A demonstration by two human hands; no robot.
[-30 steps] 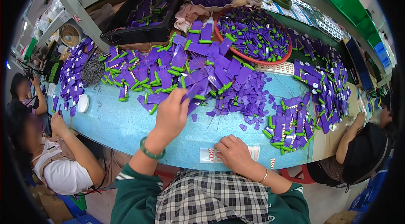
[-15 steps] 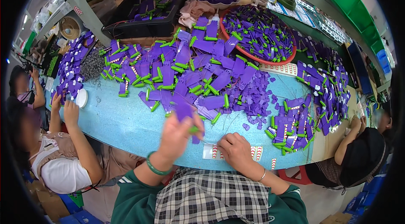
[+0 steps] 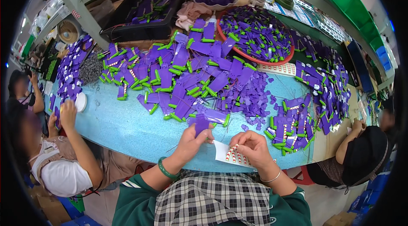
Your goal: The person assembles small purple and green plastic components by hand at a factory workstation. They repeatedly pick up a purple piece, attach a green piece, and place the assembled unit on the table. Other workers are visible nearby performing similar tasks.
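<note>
My left hand (image 3: pixel 186 147) is closed around a flat purple plastic piece (image 3: pixel 199 124), which stands up from between thumb and fingers. Beside it, my right hand (image 3: pixel 254 148) pinches the end of a striped sticker (image 3: pixel 231 153) at a white sticker sheet (image 3: pixel 220 151). Rows of red-and-cream chevron strips cover that sheet, and part of it is hidden under the right hand. Whether the pinched strip has come fully off the backing I cannot tell. Just beyond both hands lies a heap of purple pieces with green ends (image 3: pixel 182 102).
A red-rimmed basket (image 3: pixel 255 59) of similar pieces stands behind the heap, with a black tray (image 3: pixel 140 32) to its left. Finished-looking striped pieces (image 3: pixel 293 128) lie at right. Co-workers sit at left (image 3: pixel 59 162) and right (image 3: pixel 361 158). A shelf post (image 3: pixel 80 9) rises at far left.
My left hand has moved right and steadied with the purple piece, beside the sheet. My right hand has moved from resting on the sheet to pinching a strip, and the sheet is tilted.
</note>
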